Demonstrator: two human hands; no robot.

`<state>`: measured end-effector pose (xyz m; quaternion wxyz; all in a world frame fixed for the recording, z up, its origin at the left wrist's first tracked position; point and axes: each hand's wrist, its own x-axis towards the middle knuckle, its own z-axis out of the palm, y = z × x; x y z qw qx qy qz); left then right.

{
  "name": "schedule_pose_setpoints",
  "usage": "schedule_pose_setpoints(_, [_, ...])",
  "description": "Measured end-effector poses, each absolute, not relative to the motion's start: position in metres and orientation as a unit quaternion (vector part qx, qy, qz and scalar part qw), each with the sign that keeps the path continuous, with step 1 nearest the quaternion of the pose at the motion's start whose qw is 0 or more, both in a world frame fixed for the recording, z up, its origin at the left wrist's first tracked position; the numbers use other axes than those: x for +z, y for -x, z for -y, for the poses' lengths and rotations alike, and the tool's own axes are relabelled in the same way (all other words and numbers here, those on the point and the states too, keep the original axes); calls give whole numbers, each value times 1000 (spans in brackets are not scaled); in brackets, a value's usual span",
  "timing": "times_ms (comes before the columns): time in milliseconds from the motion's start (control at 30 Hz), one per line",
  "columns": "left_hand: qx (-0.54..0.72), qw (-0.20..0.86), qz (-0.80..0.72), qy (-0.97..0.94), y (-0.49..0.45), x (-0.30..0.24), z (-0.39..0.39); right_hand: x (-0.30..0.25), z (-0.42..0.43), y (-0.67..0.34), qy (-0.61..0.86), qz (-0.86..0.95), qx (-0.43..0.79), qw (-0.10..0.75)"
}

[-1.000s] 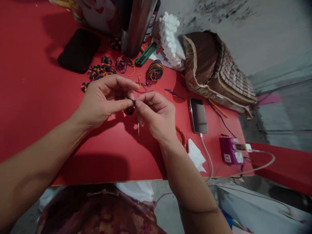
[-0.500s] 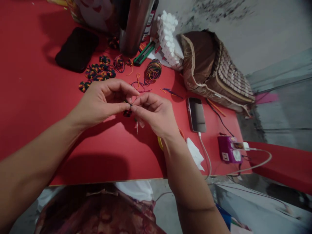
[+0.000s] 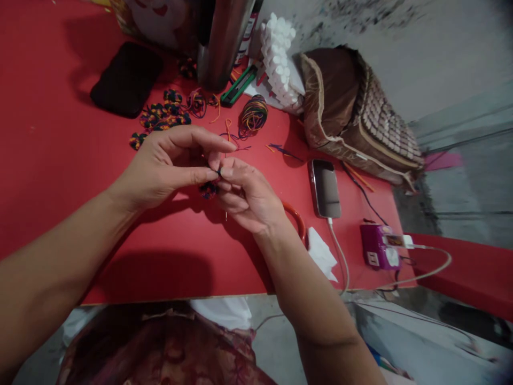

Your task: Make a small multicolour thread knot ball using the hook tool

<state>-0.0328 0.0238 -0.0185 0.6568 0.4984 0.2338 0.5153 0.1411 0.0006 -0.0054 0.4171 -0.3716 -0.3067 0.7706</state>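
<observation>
The left hand (image 3: 160, 166) and right hand (image 3: 248, 192) met fingertip to fingertip above the table (image 3: 60, 176), pinching a small yarn piece (image 3: 209, 188) between them. Beyond the left hand lay a cluster of yarn pieces (image 3: 160, 116), and farther back a pouch (image 3: 126, 79). Behind the hands stood a metal cylinder (image 3: 220, 43), with a yarn coil (image 3: 253, 115) nearer. Right of the right hand lay a phone (image 3: 324, 188), then a charger (image 3: 379, 253). A bag (image 3: 356, 117) sat behind the phone.
</observation>
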Motion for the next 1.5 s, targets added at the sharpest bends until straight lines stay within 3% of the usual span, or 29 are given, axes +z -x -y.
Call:
schedule_pose_setpoints(333, [512,652,-263,-493,34,-28,-27,1,1,-148,407,316,746,422])
schedule_pose_setpoints(500, [521,653,-225,-501,32,-28,-28,-3,7,-144,427,430,633,482])
schedule_pose_setpoints(667, [495,651,-294,-495,32,-21,-22,-6,11,-141,468,486,544,499])
schedule_pose_setpoints(1500, [473,691,-357,-414,27,-23,-23,-22,1,-141,444,430,590,520])
